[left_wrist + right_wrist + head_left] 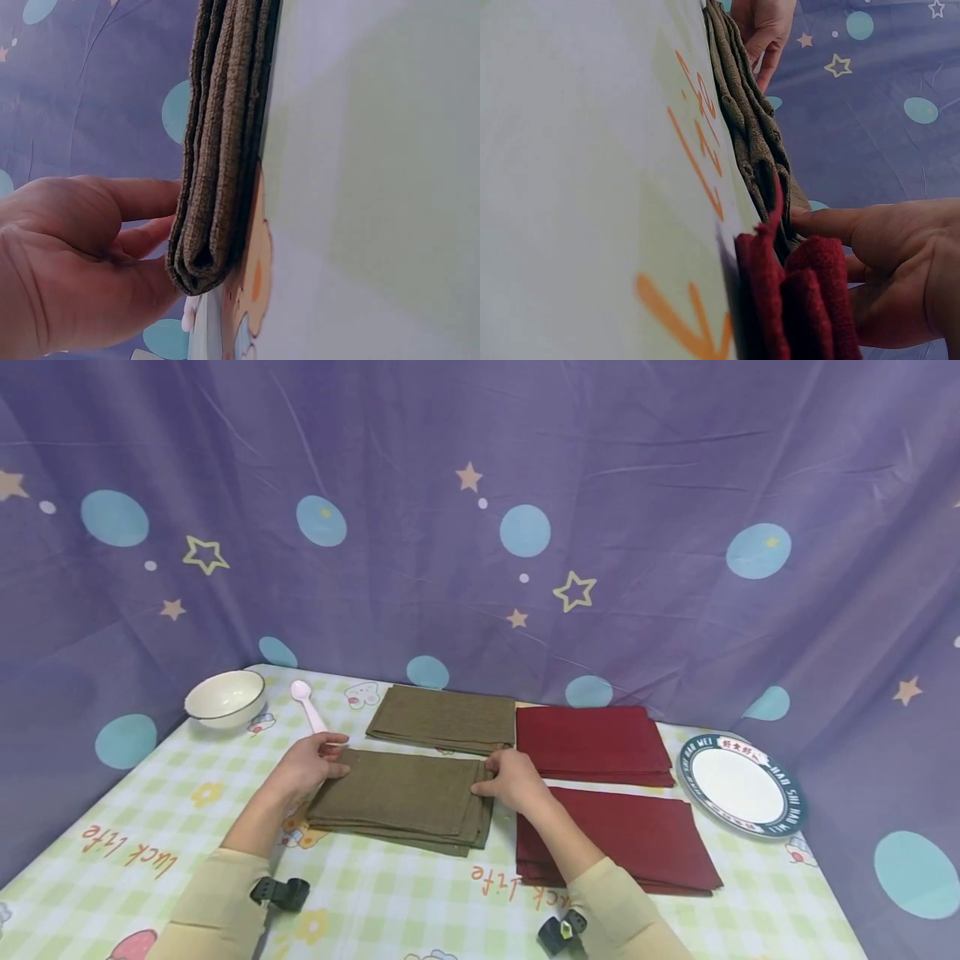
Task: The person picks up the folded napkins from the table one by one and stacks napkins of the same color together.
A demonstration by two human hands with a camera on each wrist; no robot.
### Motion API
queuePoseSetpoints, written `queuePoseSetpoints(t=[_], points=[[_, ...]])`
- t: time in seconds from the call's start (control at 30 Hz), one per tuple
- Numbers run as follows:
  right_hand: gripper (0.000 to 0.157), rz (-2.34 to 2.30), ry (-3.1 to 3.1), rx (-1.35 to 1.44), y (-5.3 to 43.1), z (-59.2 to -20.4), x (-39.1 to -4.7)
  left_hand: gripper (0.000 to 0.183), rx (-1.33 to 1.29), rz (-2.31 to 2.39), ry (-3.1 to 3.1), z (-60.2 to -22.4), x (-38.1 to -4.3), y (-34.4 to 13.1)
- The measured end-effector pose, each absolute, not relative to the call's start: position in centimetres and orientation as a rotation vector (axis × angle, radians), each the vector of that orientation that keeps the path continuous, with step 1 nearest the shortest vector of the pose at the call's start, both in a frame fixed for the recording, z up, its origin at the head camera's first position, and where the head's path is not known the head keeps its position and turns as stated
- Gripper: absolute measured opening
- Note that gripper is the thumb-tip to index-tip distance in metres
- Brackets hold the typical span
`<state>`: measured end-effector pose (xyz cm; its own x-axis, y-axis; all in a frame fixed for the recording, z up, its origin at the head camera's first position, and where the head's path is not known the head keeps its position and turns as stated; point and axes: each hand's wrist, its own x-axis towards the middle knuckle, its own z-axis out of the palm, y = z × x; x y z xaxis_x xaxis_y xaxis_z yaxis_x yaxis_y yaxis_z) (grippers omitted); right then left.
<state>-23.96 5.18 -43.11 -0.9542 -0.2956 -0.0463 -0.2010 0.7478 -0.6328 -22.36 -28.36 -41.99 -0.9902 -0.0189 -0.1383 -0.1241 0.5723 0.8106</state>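
Currently, the near olive cloth (397, 793), folded in layers, is laid flat on the checked tablecloth (367, 914), just in front of the far olive cloth (450, 717). Its left end is touched by the left hand (303, 767), whose fingers are loosely extended over the upper layers. Its right end is touched by the right hand (517, 779), with thumb and fingers relaxed and apart. The near red cloth (652, 835) is crossed by the right forearm. The pink spoon (304, 696) is placed between the bowl (228, 718) and the far olive cloth.
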Motion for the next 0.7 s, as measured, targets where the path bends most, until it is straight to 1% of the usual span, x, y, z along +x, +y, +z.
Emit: queuePoseSetpoints(t=[0.2,0.7], points=[[0.033,-0.992,2.822,-0.409,5.10,-43.22,-23.93,0.052,-0.228,1.349,2.670,-42.16,-22.40,-28.63],[0.026,-1.266,2.695,-0.381,5.62,-43.11,-24.11,0.053,-0.357,1.483,2.514,-41.89,-22.45,-28.67]])
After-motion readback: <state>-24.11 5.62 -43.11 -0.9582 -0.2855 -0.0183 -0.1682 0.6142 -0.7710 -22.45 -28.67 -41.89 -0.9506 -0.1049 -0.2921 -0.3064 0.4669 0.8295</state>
